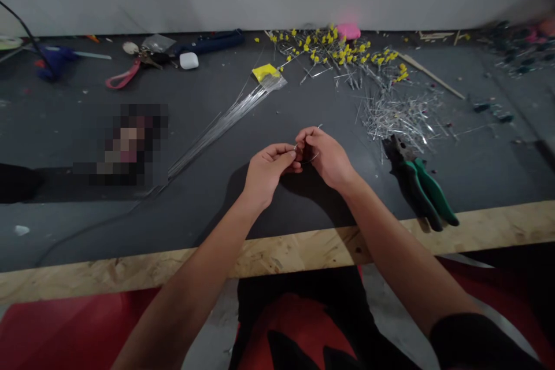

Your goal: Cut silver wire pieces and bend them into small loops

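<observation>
Close together above the dark tabletop, both my hands work on one thin silvery wire [316, 157]. My left hand [266, 173] is closed, pinching it between thumb and index finger. The fingers of my right hand [332, 159] curl around the same wire, whose curved end shows below them; the rest is hidden by the fingers. To the right lie pliers [436, 193] with green and black handles, jaws pointing away. Beyond them is a loose pile of short cut wires [401, 118]. Left of my hands, a bundle of long straight wires [225, 118] lies slantwise.
Yellow-tipped wire stems [333, 49] lie along the wall near a pink lump [348, 31]. A wooden stick [433, 76] is at right. Keys with a pink strap [124, 76], a white case [188, 60] and a blue glue gun [56, 60] lie back left. A wooden edge [277, 254] runs in front.
</observation>
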Tool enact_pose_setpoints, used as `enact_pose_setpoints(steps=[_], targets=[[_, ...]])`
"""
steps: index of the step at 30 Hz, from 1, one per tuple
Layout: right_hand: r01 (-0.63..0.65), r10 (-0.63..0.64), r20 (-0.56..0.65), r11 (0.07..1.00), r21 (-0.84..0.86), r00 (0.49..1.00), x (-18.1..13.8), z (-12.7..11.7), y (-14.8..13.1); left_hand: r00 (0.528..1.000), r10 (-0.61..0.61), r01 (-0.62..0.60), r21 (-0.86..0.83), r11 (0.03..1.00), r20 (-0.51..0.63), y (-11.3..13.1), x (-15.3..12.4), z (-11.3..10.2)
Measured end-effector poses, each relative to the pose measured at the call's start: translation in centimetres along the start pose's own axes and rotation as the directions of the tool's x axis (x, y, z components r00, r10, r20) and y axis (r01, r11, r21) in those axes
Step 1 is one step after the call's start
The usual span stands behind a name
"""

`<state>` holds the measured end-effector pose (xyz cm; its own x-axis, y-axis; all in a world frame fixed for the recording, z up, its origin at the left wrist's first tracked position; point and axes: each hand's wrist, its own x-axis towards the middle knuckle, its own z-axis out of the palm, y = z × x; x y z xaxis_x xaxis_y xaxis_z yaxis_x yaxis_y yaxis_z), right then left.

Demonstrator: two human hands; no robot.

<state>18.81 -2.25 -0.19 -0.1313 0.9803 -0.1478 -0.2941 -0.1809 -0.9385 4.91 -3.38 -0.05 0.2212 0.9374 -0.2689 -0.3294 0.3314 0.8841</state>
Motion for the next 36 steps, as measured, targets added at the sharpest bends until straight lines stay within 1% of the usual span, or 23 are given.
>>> enact_pose_setpoints(steps=[3,5,6,8,10,11,12,13,15,17,19,21,26,31,36], targets=[[0.069,-0.071,-0.040,0.996,-0.062,0.997,-0.1,-0.1,-0.1,0.995,0.090,-0.083,0.169,0.982,-0.034,0.0,-0.1,-0.1],[0.106,-0.114,-0.059,0.985,-0.135,0.992,-0.2,-0.3,-0.2,0.983,0.176,-0.152,0.314,0.937,-0.047,0.2,-0.3,-0.2],[0.120,-0.134,-0.067,0.975,-0.186,0.989,-0.3,-0.3,-0.3,0.972,0.230,-0.194,0.396,0.898,-0.045,0.3,-0.4,-0.2],[0.147,-0.178,-0.066,0.933,-0.327,0.982,-0.5,-0.5,-0.7,0.938,0.347,-0.291,0.571,0.767,0.012,0.5,-0.6,-0.4],[0.170,-0.199,-0.017,0.875,-0.453,0.980,-0.8,-0.6,-1.2,0.892,0.434,-0.387,0.710,0.588,0.126,0.8,-0.8,-0.6],[0.168,-0.184,0.016,0.857,-0.488,0.983,-0.9,-0.7,-1.4,0.869,0.458,-0.427,0.754,0.499,0.189,1.0,-0.8,-0.7],[0.145,-0.139,0.050,0.853,-0.502,0.989,-1.0,-0.7,-1.7,0.846,0.473,-0.461,0.782,0.419,0.246,1.0,-0.8,-0.9],[0.097,-0.067,0.079,0.864,-0.494,0.995,-1.1,-0.8,-1.8,0.826,0.481,-0.489,0.798,0.352,0.294,1.1,-0.8,-1.0],[-0.047,0.108,0.118,0.903,-0.427,0.987,-1.3,-0.8,-2.1,0.793,0.482,-0.532,0.809,0.249,0.373,1.1,-0.7,-1.3],[-0.197,0.256,0.140,0.921,-0.335,0.957,-1.4,-0.7,-2.2,0.764,0.476,-0.567,0.805,0.175,0.435,1.2,-0.7,-1.4],[-0.292,0.334,0.150,0.924,-0.247,0.930,-1.4,-0.7,-2.3,0.745,0.462,-0.595,0.792,0.135,0.481,1.3,-0.6,-1.4],[-0.352,0.385,0.167,0.915,-0.198,0.908,-1.4,-0.8,-2.5,0.734,0.447,-0.617,0.777,0.125,0.511,1.4,-0.6,-1.3],[-0.430,0.453,0.230,0.891,-0.144,0.862,-1.4,-1.2,-2.8,0.719,0.426,-0.640,0.762,0.098,0.549,1.5,-0.5,-1.3],[-0.458,0.459,0.223,0.887,-0.057,0.860,-1.3,-1.0,-2.4,0.705,0.447,-0.640,0.765,0.068,0.550,1.4,-0.5,-1.5],[-0.455,0.453,0.158,0.890,-0.027,0.877,-1.2,-0.6,-1.9,0.721,0.463,-0.614,0.784,0.085,0.515,1.2,-0.6,-1.5]])
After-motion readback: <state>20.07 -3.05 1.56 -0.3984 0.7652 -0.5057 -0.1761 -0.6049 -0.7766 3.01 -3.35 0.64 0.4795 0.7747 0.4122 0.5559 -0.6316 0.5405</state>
